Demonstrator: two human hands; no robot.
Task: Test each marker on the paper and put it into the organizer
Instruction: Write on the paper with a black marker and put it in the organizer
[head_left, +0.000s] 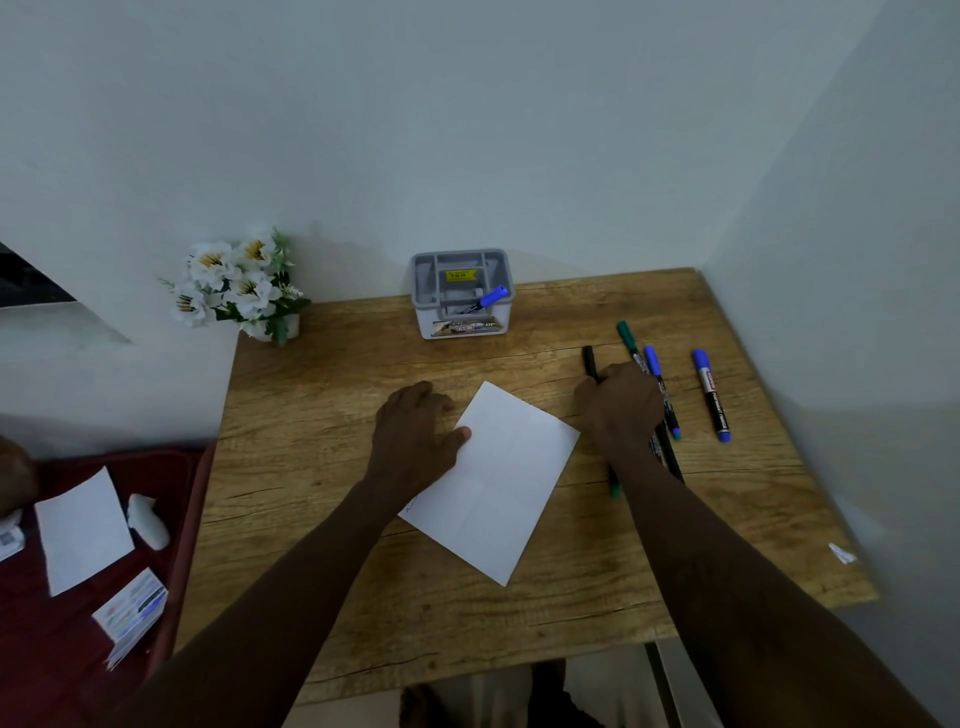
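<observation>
Dim, flat, bluish light, its source not seen; the wall (467, 130) reads grey. The paper (498, 478) is the brightest patch. Shadows on the tabletop (322, 395) are faint and soft-edged. Wide-angle distortion bends the tabletop's edges, and detail softens toward the corners.

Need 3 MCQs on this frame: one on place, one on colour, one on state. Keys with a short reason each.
1. Where does the organizer stand?
A) on the red mat
B) at the far edge of the table
C) on the floor

2. What colour is the cap of the marker in the organizer?
A) green
B) red
C) blue

3. What is the left hand doing?
A) resting on the left edge of the paper
B) holding a marker
C) lifting the organizer

Key: 1 B, it sits at the back of the tabletop, beyond the paper. 2 C, a blue cap sticks out of its top. 3 A, the thumb lies on the sheet and the fingers are relaxed.
</observation>
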